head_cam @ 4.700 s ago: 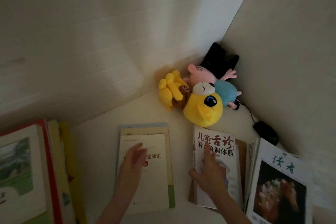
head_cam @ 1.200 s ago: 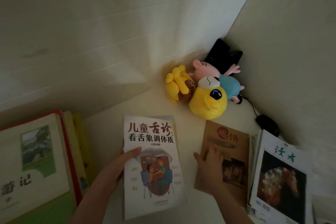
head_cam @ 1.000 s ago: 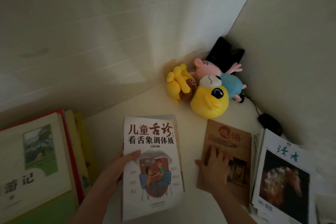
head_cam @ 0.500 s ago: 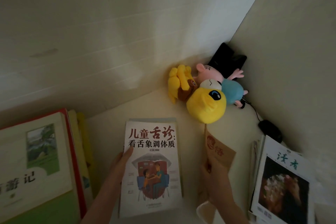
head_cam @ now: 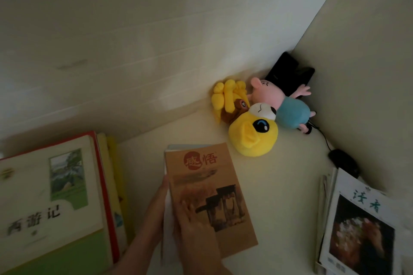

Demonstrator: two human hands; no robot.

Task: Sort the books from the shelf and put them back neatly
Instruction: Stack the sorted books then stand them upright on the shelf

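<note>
Head cam: the right hand (head_cam: 194, 225) lies flat on the lower-left part of the brown book (head_cam: 214, 194), fingers straight, not gripping anything. The left hand (head_cam: 154, 214) has straight fingers pressed against the pile's edge at the book's 9 o'clock. The book sits face up on top of a small pile (head_cam: 181, 146) mid-shelf (head_cam: 279, 185). Further out, there's a big book stack (head_cam: 51, 203) at 9 o'clock, a magazine stack (head_cam: 357, 219) at 3 o'clock, and a yellow plush (head_cam: 252, 138) and a pink pig plush (head_cam: 270, 96) at 1 o'clock.
</note>
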